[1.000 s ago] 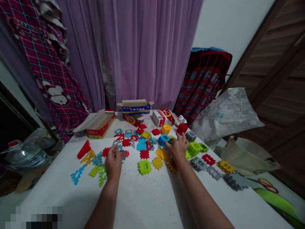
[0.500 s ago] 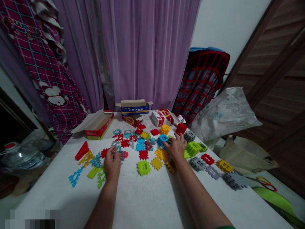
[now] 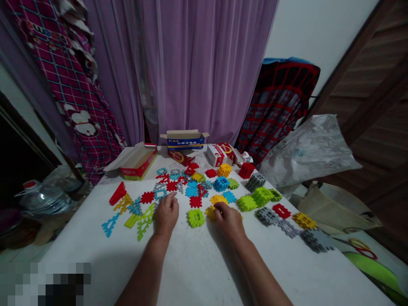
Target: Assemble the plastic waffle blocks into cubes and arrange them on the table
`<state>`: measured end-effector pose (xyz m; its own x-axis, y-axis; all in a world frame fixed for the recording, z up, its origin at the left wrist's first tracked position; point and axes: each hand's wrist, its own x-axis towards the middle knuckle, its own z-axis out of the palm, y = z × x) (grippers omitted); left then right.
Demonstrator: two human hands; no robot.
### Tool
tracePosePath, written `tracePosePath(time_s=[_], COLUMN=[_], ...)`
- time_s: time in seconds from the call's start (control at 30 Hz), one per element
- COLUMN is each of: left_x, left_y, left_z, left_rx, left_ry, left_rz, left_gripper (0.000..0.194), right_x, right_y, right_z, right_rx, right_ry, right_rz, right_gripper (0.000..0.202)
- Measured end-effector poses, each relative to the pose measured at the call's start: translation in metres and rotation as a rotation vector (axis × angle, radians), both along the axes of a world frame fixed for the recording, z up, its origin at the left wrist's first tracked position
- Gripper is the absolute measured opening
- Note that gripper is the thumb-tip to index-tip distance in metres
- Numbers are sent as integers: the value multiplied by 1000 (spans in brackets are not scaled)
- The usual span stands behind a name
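My left hand (image 3: 167, 214) hovers low over the table, beside a lime-green triangular lattice piece (image 3: 145, 222). Its fingers are loosely bent and a little apart, with nothing visible in them. Farther right, my right hand (image 3: 230, 221) reaches down with bent fingers closed at the edge of a yellow square interlocking piece (image 3: 210, 213). That hand partly covers more yellow pieces. Between the hands lies a lime-green square piece (image 3: 195, 217). Behind it are a red square piece (image 3: 195, 202) and a blue stack (image 3: 221, 183) of such pieces.
Stacks of grey (image 3: 267, 216), lime-green (image 3: 262, 196) and red pieces (image 3: 246, 170) stand at the right. A red funnel-shaped piece (image 3: 117, 193) lies left. An open red box (image 3: 140, 163) and a blue box (image 3: 185, 140) are at the back. A water bottle (image 3: 44, 197) stands beyond the left edge.
My right hand has moved from the blue stack back toward me, to the yellow square piece. My left hand has shifted right, away from the red and grey pieces. The view has shifted slightly.
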<state>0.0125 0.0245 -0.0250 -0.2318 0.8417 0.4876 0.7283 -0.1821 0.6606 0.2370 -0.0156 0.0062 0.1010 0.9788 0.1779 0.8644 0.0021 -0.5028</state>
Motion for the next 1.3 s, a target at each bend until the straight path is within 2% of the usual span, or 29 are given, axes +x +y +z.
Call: tracePosePath(time_s=[0.1,0.2,0.3,0.4,0.8,1.3], left_x=[9,13,15,18,30,28], left_y=[-18,-40,-57,-66,-67,-65], left_z=[9,19,23,20,15,13], left_rx=[-143,-232,-299,-318,-281,-284], left_ry=[242,385,416,384,325,245], left_rz=[-70,-110,-140,-153,-151,-147], left_gripper=[18,19,20,19,12,12], right_x=[-19,-27,-31,-36,-36,-37], right_y=[-19,-27,-28,-27,-25,-26], right_z=[-9,-14,-17,-19,-29,-26], right_rx=[-28,8,15,23,78,62], right_ry=[31,68,90,91,153,168], right_rz=[57,69,89,125,116,120], right_gripper=[28,26,23,21,18,23])
